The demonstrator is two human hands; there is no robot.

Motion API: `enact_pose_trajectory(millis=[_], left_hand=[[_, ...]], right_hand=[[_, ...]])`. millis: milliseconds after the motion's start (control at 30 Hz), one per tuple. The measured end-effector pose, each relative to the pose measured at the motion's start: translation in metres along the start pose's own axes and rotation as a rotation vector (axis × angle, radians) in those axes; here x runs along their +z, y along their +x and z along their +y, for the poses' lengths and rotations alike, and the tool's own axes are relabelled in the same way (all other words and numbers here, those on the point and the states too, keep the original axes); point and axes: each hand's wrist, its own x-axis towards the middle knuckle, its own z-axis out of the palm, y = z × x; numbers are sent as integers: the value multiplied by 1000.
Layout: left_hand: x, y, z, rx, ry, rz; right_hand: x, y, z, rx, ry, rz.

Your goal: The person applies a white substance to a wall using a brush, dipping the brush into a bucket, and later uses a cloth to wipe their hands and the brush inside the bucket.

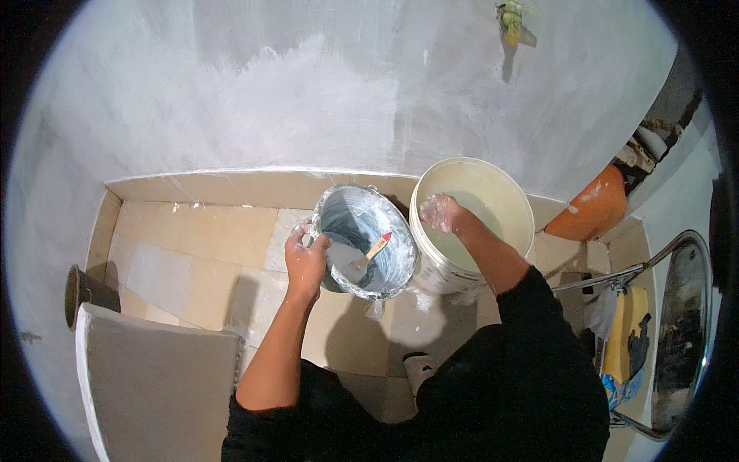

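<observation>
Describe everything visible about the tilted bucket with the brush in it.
The small bucket looks plastic, thickly smeared inside and out with grey-white paint or plaster. It is tipped toward the camera, held off the tiled floor by the left hand gripping its near rim. A brush with a pale wooden, red-tipped handle lies inside. It sits beside, possibly touching, the larger cream bucket.

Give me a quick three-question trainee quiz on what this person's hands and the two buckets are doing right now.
1. True or false: the left hand grips the rim of the grey-smeared bucket.
2. Where is the right hand? A) on the floor tiles B) inside the cream bucket C) on the wall
3. Fill in: the tool lying in the grey-smeared bucket is a ____.

Key: 1 true; 2 B; 3 brush
</observation>
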Motion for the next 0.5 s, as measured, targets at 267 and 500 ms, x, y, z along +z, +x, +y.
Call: enact_pose_trajectory(millis=[267,500], left_hand=[[-3,2,-1,44,13,-18],[-6,-4,14,91,5,-26]], right_hand=[[103,-158,-16,-45,-45,-345],[162,-224,4,-308,-365,-608]])
